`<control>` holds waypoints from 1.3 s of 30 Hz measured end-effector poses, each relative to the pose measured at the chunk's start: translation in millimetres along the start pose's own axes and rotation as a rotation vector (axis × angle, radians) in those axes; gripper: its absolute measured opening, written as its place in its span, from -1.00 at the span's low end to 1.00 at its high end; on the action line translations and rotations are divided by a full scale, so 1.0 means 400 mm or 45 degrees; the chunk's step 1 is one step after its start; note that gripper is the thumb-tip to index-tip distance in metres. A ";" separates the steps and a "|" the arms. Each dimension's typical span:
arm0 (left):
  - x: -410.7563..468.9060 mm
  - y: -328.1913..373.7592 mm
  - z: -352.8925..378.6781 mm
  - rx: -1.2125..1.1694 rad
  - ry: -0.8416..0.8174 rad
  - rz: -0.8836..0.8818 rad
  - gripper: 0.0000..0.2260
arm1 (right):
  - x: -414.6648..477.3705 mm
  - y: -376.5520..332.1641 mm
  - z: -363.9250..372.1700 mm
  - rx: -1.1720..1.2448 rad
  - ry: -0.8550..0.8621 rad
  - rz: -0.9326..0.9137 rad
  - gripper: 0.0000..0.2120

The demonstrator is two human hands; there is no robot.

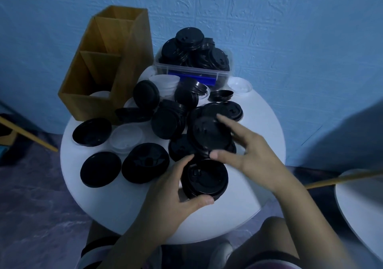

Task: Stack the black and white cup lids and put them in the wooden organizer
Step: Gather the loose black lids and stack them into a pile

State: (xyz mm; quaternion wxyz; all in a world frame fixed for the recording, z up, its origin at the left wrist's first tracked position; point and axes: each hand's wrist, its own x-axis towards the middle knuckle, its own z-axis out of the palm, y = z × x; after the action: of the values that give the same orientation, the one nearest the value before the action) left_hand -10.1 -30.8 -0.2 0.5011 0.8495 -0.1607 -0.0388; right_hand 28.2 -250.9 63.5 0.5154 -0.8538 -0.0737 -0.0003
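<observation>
My left hand (174, 190) grips a short stack of black lids (204, 178) near the table's front, thumb and fingers curled round its rim. Just behind it my right hand (246, 148) pinches a single black lid (209, 134) between thumb and forefinger, held tilted above the pile. Several loose black lids (145, 163) and a few white lids (126, 137) lie scattered over the round white table (265, 144). The wooden organizer (107, 65) stands at the back left, with a white lid showing in its front compartment.
A clear plastic box (192, 69) heaped with black lids sits at the table's back, against the blue wall. A white lid (240, 86) lies to its right. Another white table's edge (356, 206) shows at the right. My knees are below the table.
</observation>
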 end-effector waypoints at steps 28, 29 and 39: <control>0.000 -0.019 0.001 0.239 -0.079 0.038 -0.09 | -0.137 0.019 0.040 -0.456 -0.205 0.036 -0.24; 0.000 -0.020 0.001 0.234 -0.069 0.038 -0.13 | -0.138 0.021 0.039 -0.450 -0.211 0.042 -0.23; -0.003 -0.008 -0.004 0.231 -0.045 0.061 -0.23 | -0.122 0.030 0.019 -0.381 -0.337 0.050 -0.30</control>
State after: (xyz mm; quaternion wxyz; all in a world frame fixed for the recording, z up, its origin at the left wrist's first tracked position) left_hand -10.3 -27.8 -2.2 0.4201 0.8864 -0.1926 -0.0270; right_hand -18.9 -255.8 45.7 0.3683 -0.9148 -0.1230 0.1110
